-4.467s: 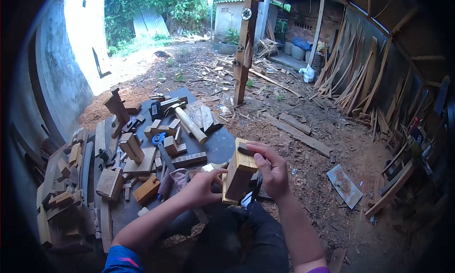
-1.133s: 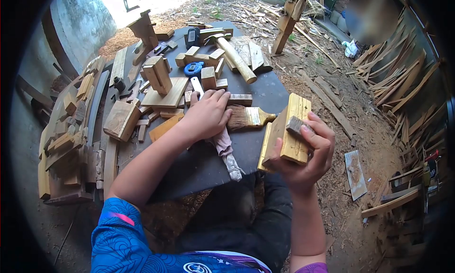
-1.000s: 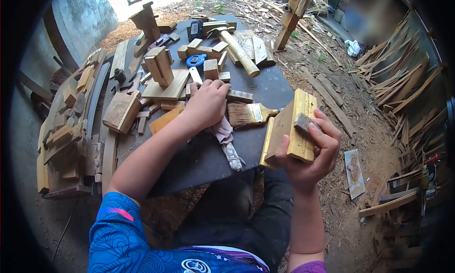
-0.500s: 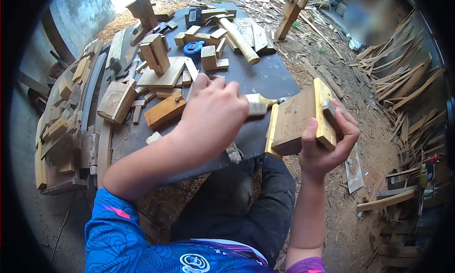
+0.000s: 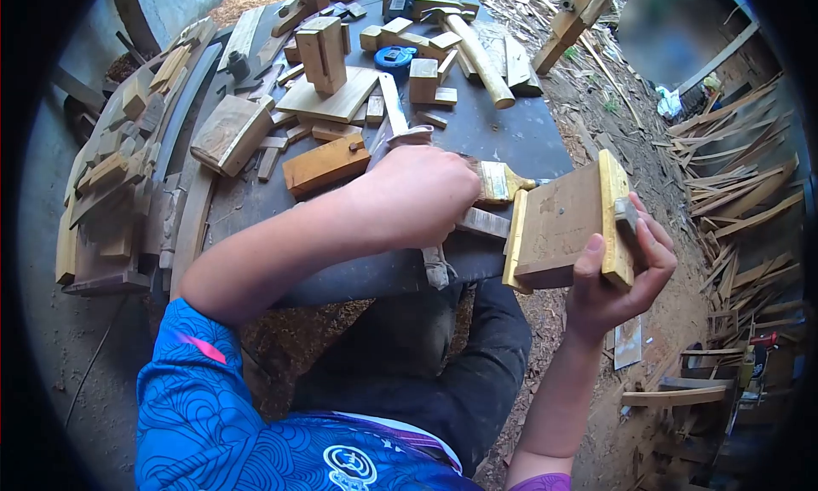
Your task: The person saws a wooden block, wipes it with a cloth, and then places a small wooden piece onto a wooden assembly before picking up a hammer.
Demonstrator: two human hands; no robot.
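Note:
My right hand (image 5: 626,274) grips a wooden block (image 5: 562,218) with a yellow strip along each of two opposite sides, thumb on the near face and fingers round the right edge. A small greyish piece (image 5: 626,216) juts out beside those fingers. My left hand (image 5: 426,184) is closed in a fist over the table, left of the block. A pale, curved item (image 5: 411,136) shows at the fist's upper edge; I cannot make out what the fist holds. Between the hands is a paintbrush (image 5: 501,182), its handle toward the block. A pale narrow blade (image 5: 392,99) lies beyond the fist.
On the dark table (image 5: 541,133) are a hammer (image 5: 481,60), a blue tape measure (image 5: 394,58), an orange-brown block (image 5: 325,164) and several wood offcuts. More offcuts are piled on the left (image 5: 111,184). Wood strips (image 5: 750,176) lie on the ground at right.
The view has shifted, so the table and both hands appear farther right. My left hand stays closed near the paintbrush, and my right hand keeps its grip on the wooden block.

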